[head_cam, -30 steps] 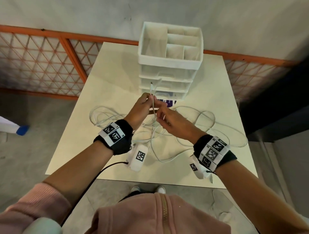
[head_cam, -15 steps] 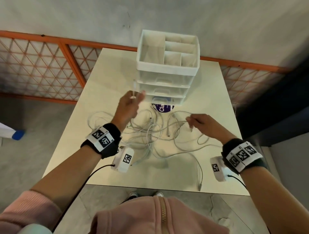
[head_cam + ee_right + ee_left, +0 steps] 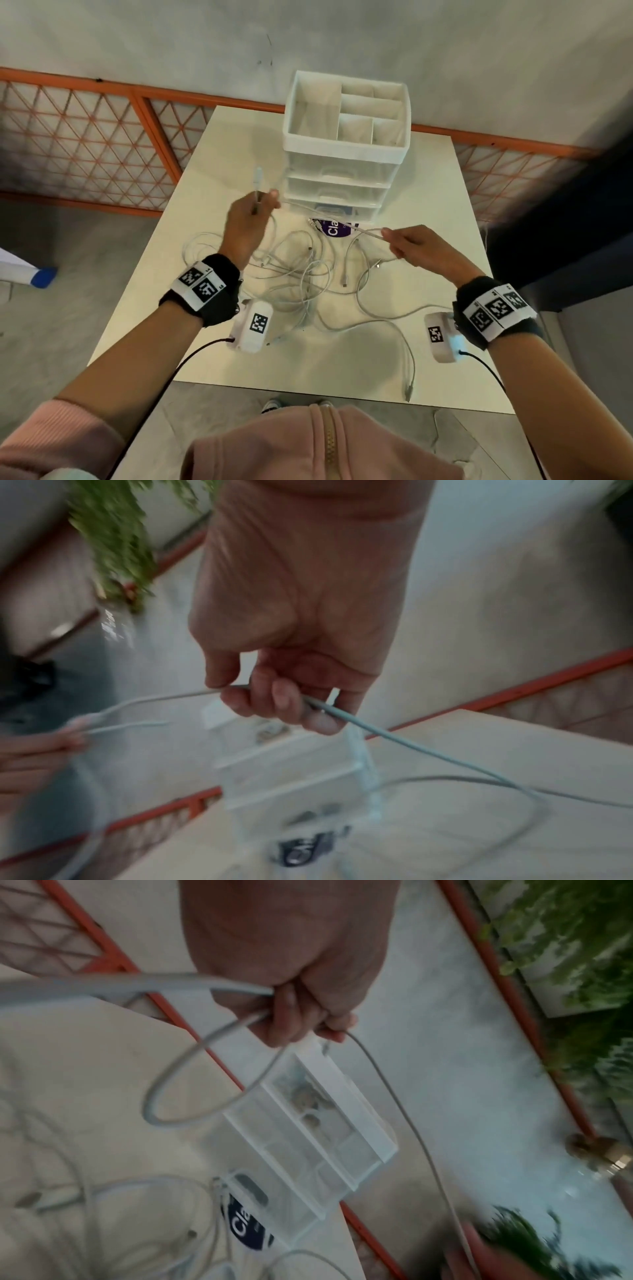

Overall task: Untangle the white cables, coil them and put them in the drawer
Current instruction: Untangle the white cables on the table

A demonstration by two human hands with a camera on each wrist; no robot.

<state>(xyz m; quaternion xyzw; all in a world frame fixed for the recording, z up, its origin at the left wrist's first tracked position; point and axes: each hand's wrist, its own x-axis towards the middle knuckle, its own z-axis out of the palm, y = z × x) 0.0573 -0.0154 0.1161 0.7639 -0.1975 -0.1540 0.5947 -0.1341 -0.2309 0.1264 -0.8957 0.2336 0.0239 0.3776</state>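
Observation:
A tangle of white cables lies on the white table, in front of the white drawer unit. My left hand is raised above the table and pinches one cable just below its plug, which points up. My right hand pinches the same cable further along. The stretch of cable between the hands hangs in the air. In the left wrist view the fingers grip the cable, and a loop hangs below. In the right wrist view the cable runs through curled fingers.
A purple round sticker lies at the foot of the drawer unit, whose drawers look closed. One cable end reaches the table's front edge. An orange lattice fence runs behind the table. A white and blue object lies on the floor at left.
The hands, together a second ago, have moved apart. The right hand went right and has lifted the cable, which now stretches between both hands.

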